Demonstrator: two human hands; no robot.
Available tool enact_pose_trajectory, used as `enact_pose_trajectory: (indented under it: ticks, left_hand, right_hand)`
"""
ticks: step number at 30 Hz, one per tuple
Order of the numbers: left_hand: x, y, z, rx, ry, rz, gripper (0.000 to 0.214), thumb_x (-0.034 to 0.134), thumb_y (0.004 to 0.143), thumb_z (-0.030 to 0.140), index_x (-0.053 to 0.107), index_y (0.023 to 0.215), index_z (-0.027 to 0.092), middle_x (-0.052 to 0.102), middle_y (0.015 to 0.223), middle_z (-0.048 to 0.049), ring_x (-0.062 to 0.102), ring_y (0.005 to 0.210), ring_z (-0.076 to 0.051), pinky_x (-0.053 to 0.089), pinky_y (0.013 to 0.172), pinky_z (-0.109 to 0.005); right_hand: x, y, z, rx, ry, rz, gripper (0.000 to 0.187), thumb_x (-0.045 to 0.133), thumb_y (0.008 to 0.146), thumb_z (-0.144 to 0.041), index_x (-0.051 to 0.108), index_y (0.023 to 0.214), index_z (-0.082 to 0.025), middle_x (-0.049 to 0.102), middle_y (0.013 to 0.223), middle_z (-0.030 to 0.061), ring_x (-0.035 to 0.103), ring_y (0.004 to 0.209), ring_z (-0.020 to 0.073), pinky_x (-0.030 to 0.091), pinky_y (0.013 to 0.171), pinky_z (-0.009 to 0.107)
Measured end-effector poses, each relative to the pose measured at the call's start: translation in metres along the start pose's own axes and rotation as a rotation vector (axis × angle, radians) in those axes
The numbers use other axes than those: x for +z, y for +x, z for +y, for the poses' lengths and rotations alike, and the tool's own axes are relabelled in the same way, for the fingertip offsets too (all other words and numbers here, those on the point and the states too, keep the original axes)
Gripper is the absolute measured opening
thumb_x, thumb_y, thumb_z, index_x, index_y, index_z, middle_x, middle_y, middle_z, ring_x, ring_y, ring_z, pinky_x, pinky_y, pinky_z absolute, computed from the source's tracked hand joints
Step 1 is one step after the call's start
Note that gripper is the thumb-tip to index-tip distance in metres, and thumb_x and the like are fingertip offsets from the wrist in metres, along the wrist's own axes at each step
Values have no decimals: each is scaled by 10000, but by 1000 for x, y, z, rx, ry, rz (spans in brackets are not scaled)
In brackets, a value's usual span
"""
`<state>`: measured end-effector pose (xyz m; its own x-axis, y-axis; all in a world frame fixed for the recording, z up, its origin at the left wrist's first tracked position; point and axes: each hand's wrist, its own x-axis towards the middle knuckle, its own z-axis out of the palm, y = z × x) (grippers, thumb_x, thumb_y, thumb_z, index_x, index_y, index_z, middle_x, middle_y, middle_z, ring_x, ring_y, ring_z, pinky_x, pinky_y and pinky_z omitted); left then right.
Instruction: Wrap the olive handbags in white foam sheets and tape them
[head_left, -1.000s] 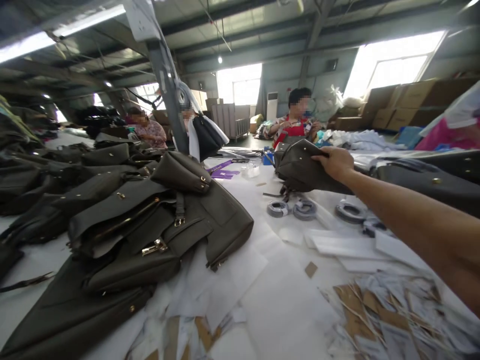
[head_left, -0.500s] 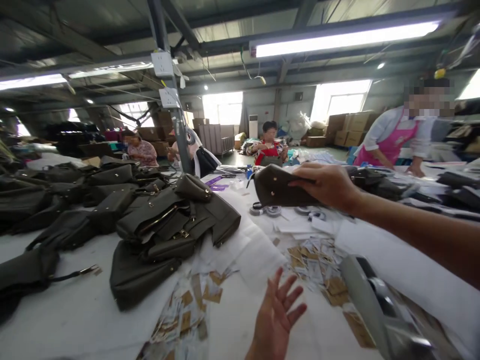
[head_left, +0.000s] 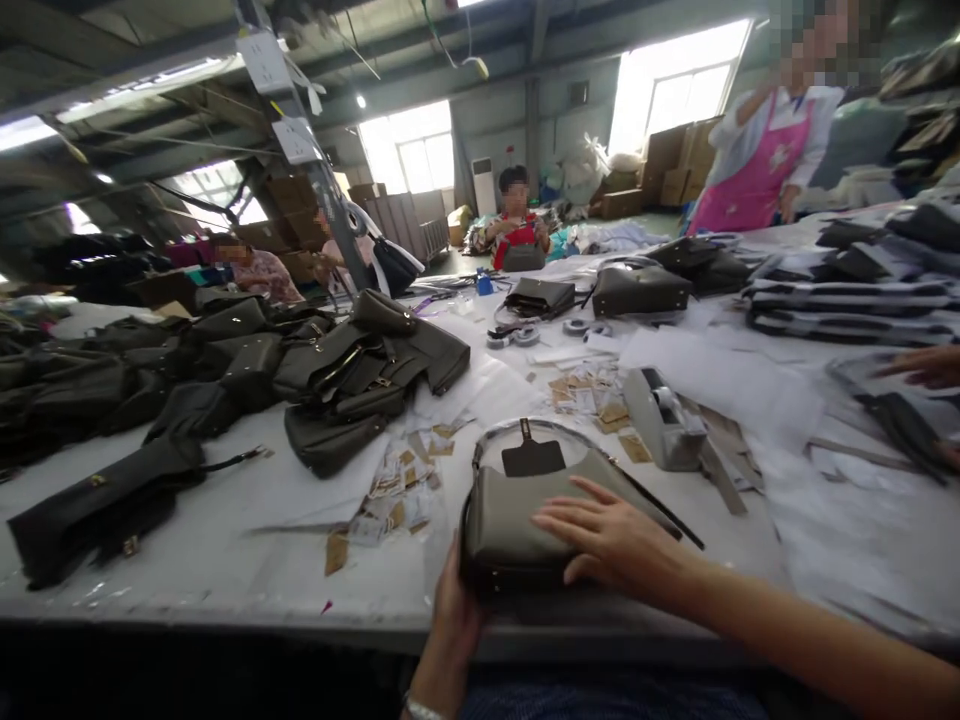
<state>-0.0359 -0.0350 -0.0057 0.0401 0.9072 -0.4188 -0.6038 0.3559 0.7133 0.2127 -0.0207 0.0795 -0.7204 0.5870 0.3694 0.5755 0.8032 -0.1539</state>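
Observation:
A dark olive handbag (head_left: pixel 510 510) lies in front of me near the table's front edge, its studded bottom towards me. My left hand (head_left: pixel 454 605) holds its left side, with some fingers hidden behind the bag. Spread and flat, my right hand (head_left: pixel 604 530) rests on the bag's upper face. A dark tab with a narrow strap (head_left: pixel 533 458) shows at the bag's far side, inside the arc of a handle that looks wrapped in clear film. Beyond my right hand stands a grey tape dispenser (head_left: pixel 664 425).
Olive bags (head_left: pixel 367 370) are heaped on the left, and more (head_left: pixel 641 290) stand at the back. Small packets with brown cards (head_left: pixel 397 495) lie on the white table (head_left: pixel 225 570). Tape rolls (head_left: pixel 514 338) are farther off. A co-worker's hand (head_left: pixel 930 365) reaches in at right.
My right hand, which held a bag out over the table, has come down near me and opened onto a bag. The left hand has moved from empty air to this bag's side. The view has tilted downward.

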Motion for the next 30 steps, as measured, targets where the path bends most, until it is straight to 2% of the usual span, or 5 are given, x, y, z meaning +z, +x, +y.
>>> enact_pose_trajectory:
  ticks: [5,9,13,24,30]
  left_hand:
    - [-31,-34,18,506,786,235,585,410,980,576,441,1449,228,439,1527,-99,380,1424,-270,286,1190,-504]
    - [-9,-45,32,928,1561,-112,639,584,908,549,420,1461,275,433,1532,-88,350,1439,-294,274,1192,-537]
    - [29,-38,32,1019,2003,-396,809,778,785,432,396,1476,258,436,1526,-117,359,1431,-322,277,1183,-566]
    - [10,-4,2,1022,2093,-441,577,483,949,125,410,1464,376,430,1534,-46,389,1416,-298,331,1147,-553]
    - [-1,-12,-14,952,1994,-566,755,638,870,536,253,1512,443,42,1657,-71,135,1492,-395,223,1151,-660]
  right_hand:
    - [3,-70,22,238,-66,-56,858,703,821,-543,324,1538,-264,382,1559,104,308,1450,342,338,1146,584]
    - [20,-92,24,249,-108,2,744,665,877,-289,322,1537,-306,404,1552,53,330,1446,298,377,1147,514]
    - [22,-80,17,219,-144,35,748,666,871,-273,324,1537,-280,486,1492,80,430,1385,311,312,1167,575]
    - [71,-73,26,100,-186,60,675,513,882,-56,397,1495,-313,546,1442,26,498,1338,269,458,1064,503]
    - [85,-99,10,154,-127,16,708,589,895,-318,303,1543,-310,300,1592,56,367,1423,319,421,1105,542]
